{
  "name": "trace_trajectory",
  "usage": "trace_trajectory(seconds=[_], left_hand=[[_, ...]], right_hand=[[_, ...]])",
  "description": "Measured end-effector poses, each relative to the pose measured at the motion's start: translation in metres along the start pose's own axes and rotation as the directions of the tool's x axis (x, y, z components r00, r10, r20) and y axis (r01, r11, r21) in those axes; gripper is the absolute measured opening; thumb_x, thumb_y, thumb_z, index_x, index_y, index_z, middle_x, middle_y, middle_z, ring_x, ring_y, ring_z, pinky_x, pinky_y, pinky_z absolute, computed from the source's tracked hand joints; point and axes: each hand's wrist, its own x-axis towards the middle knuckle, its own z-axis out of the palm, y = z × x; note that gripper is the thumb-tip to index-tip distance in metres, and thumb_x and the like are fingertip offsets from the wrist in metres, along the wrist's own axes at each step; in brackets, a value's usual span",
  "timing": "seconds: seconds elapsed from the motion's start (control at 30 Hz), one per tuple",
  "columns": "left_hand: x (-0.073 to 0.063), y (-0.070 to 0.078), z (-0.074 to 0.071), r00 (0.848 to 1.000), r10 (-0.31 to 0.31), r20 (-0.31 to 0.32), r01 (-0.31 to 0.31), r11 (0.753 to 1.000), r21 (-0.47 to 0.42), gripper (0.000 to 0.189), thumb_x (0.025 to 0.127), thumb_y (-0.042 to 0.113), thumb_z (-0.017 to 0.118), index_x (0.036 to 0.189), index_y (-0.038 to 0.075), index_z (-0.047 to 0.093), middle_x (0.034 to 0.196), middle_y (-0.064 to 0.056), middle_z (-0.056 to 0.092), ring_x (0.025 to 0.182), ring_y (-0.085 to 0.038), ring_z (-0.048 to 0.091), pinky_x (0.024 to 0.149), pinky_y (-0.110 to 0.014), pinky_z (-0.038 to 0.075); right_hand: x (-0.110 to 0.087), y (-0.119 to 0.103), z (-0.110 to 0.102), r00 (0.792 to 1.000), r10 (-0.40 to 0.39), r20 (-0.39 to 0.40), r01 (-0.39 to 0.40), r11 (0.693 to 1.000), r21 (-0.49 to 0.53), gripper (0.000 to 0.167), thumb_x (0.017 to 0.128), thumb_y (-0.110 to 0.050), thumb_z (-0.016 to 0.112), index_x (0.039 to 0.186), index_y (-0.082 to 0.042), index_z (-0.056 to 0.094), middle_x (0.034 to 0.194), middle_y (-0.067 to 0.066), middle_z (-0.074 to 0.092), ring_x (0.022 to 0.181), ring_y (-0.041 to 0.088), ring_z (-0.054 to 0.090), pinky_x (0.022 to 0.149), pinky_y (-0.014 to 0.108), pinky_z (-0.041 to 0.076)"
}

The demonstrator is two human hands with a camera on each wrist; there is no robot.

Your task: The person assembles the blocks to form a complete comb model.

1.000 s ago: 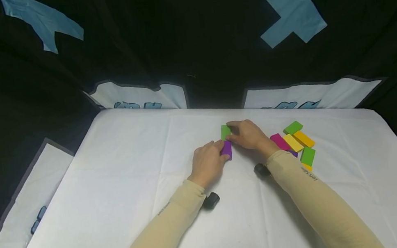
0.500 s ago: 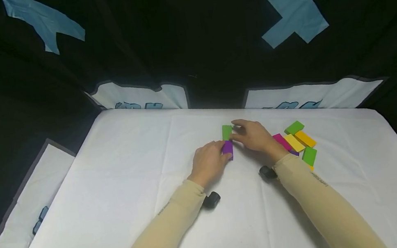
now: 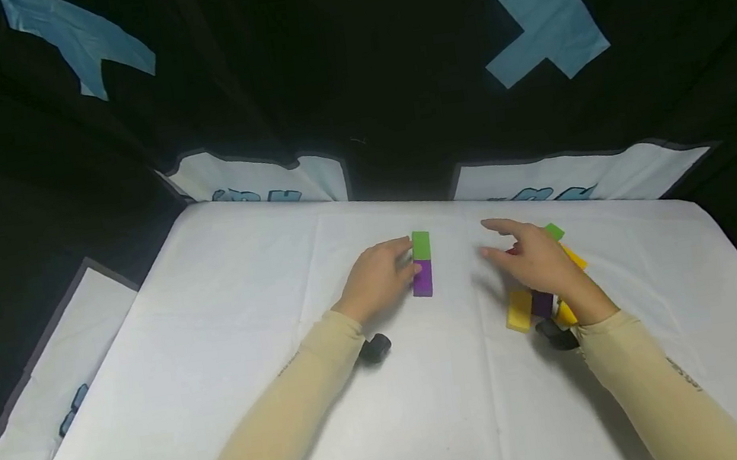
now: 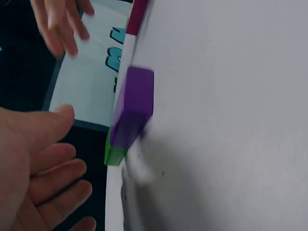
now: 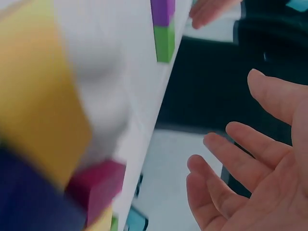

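Observation:
A green block (image 3: 421,245) and a purple block (image 3: 422,279) lie end to end in a line on the white table. My left hand (image 3: 378,281) is just left of them, fingers loosely extended. In the left wrist view its thumb and fingers stand apart from the purple block (image 4: 134,106) and hold nothing. My right hand (image 3: 538,259) hovers over the loose blocks at the right, thumb and fingers spread. The right wrist view shows nothing in its grasp; a magenta block (image 5: 98,190) and a blurred yellow block (image 5: 43,96) appear beside it.
Around the right hand and wrist lie a yellow block (image 3: 519,310), a dark purple block (image 3: 542,304), an orange block (image 3: 575,257) and a green block (image 3: 553,231), partly covered by the hand. The table's far edge meets a black curtain (image 3: 352,94).
My right hand has left the green block and moved right, over the loose blocks. My left hand has let go of the purple block and shifted slightly away. The block pair stays in place.

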Motion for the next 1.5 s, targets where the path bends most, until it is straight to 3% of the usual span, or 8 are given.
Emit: trace_trajectory(seconds=[0.13, 0.3, 0.47, 0.7, 0.8, 0.93, 1.1, 1.5], left_hand=[[0.008, -0.005, -0.003, 0.999, 0.031, 0.039, -0.032, 0.999, 0.021, 0.052, 0.098, 0.030, 0.066, 0.144, 0.007, 0.055, 0.150, -0.005, 0.051, 0.141, -0.025, 0.044, 0.119, -0.038, 0.031], [0.016, -0.010, -0.002, 0.995, 0.058, 0.085, -0.063, 0.996, 0.061, 0.055, 0.099, 0.033, 0.065, 0.146, 0.006, 0.053, 0.153, -0.005, 0.048, 0.143, -0.024, 0.042, 0.120, -0.037, 0.029], [0.022, -0.011, -0.001, 0.991, 0.081, 0.106, -0.091, 0.992, 0.091, 0.056, 0.098, 0.035, 0.066, 0.146, 0.007, 0.053, 0.155, -0.004, 0.046, 0.143, -0.023, 0.041, 0.120, -0.036, 0.028], [0.023, -0.009, -0.002, 0.987, 0.089, 0.137, -0.104, 0.989, 0.106, 0.056, 0.098, 0.035, 0.067, 0.145, 0.008, 0.054, 0.153, -0.003, 0.048, 0.143, -0.024, 0.042, 0.120, -0.038, 0.029], [0.023, -0.009, -0.002, 0.985, 0.101, 0.142, -0.118, 0.985, 0.123, 0.055, 0.098, 0.034, 0.067, 0.144, 0.008, 0.055, 0.152, -0.003, 0.049, 0.143, -0.023, 0.041, 0.120, -0.038, 0.029], [0.024, -0.010, 0.000, 0.983, 0.117, 0.145, -0.138, 0.980, 0.146, 0.051, 0.098, 0.032, 0.067, 0.142, 0.008, 0.057, 0.152, -0.003, 0.049, 0.143, -0.022, 0.042, 0.120, -0.037, 0.029], [0.023, -0.010, 0.001, 0.982, 0.115, 0.149, -0.138, 0.978, 0.155, 0.048, 0.097, 0.032, 0.068, 0.139, 0.008, 0.061, 0.152, -0.003, 0.049, 0.143, -0.022, 0.042, 0.119, -0.037, 0.030], [0.025, -0.012, 0.002, 0.989, 0.062, 0.137, -0.077, 0.991, 0.107, 0.043, 0.094, 0.032, 0.071, 0.134, 0.015, 0.066, 0.149, 0.005, 0.051, 0.138, -0.027, 0.048, 0.114, -0.041, 0.038]], right_hand=[[-0.013, 0.015, -0.014, 0.998, 0.051, -0.030, -0.051, 0.999, -0.009, 0.063, 0.099, -0.041, 0.061, 0.150, -0.006, 0.046, 0.148, 0.026, 0.048, 0.124, 0.045, 0.050, 0.102, 0.065, 0.044], [-0.021, 0.038, -0.024, 0.986, 0.162, -0.028, -0.163, 0.986, -0.028, 0.070, 0.099, -0.047, 0.058, 0.153, -0.006, 0.039, 0.149, 0.031, 0.042, 0.122, 0.051, 0.049, 0.093, 0.066, 0.049], [-0.020, 0.059, -0.032, 0.975, 0.222, 0.007, -0.221, 0.973, -0.061, 0.074, 0.100, -0.045, 0.056, 0.154, 0.001, 0.033, 0.151, 0.036, 0.035, 0.130, 0.060, 0.039, 0.097, 0.070, 0.043], [-0.008, 0.074, -0.034, 0.965, 0.260, 0.033, -0.256, 0.962, -0.090, 0.079, 0.099, -0.041, 0.059, 0.153, 0.007, 0.027, 0.151, 0.039, 0.031, 0.134, 0.059, 0.033, 0.102, 0.070, 0.039], [-0.005, 0.073, -0.030, 0.972, 0.230, 0.048, -0.225, 0.969, -0.103, 0.078, 0.096, -0.037, 0.066, 0.153, 0.004, 0.032, 0.150, 0.038, 0.033, 0.133, 0.058, 0.034, 0.102, 0.070, 0.039], [-0.005, 0.070, -0.024, 0.989, 0.097, 0.112, -0.085, 0.990, -0.112, 0.071, 0.091, -0.025, 0.075, 0.149, 0.001, 0.043, 0.146, 0.032, 0.044, 0.129, 0.052, 0.041, 0.102, 0.067, 0.042], [-0.005, 0.069, -0.019, 0.983, -0.044, 0.176, 0.067, 0.990, -0.123, 0.064, 0.088, -0.014, 0.078, 0.145, 0.000, 0.051, 0.136, 0.026, 0.055, 0.124, 0.044, 0.045, 0.096, 0.060, 0.051], [0.000, 0.064, -0.012, 0.984, -0.013, 0.180, 0.053, 0.974, -0.220, 0.059, 0.090, -0.024, 0.077, 0.142, -0.004, 0.056, 0.132, 0.022, 0.060, 0.124, 0.042, 0.042, 0.088, 0.057, 0.055]])
